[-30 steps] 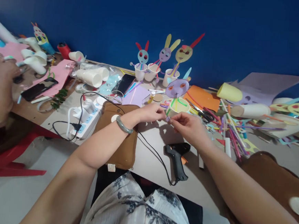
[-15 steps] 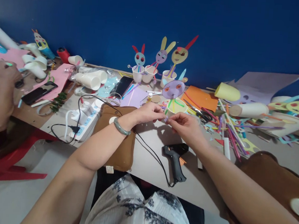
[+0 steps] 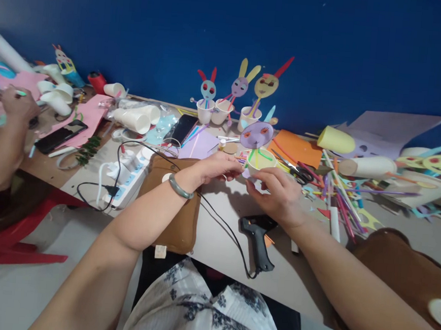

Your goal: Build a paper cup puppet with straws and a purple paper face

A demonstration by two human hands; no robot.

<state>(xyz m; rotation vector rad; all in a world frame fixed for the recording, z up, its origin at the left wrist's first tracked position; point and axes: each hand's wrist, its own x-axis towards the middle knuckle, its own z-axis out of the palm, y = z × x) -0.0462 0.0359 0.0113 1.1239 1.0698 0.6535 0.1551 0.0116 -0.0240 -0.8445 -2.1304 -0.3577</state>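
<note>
My left hand [image 3: 220,169], with a bangle at its wrist, has its fingers pressed together in front of the paper cups; anything in them is too small to name. Close by on the right, my right hand [image 3: 277,191] is bent in a loose pinch beside a small pale purple piece [image 3: 247,174]; whether it grips that piece is unclear. Just behind both hands is a cup [image 3: 263,161] bearing a purple round paper face [image 3: 257,135] on green and yellow stems. A black glue gun [image 3: 258,239] lies on the table below my right hand.
Three cups with paper rabbit-like figures [image 3: 240,86] stand at the back. Scissors [image 3: 299,174] and colourful sticks [image 3: 342,200] lie to the right. A power strip [image 3: 131,178] and brown pouch [image 3: 179,207] are at left. Another person's hand [image 3: 19,103] holds a green-tipped item.
My hands have moved slightly apart from their touching pinch. My right hand is now more curled, nearer the cup. The view has shifted slightly.
</note>
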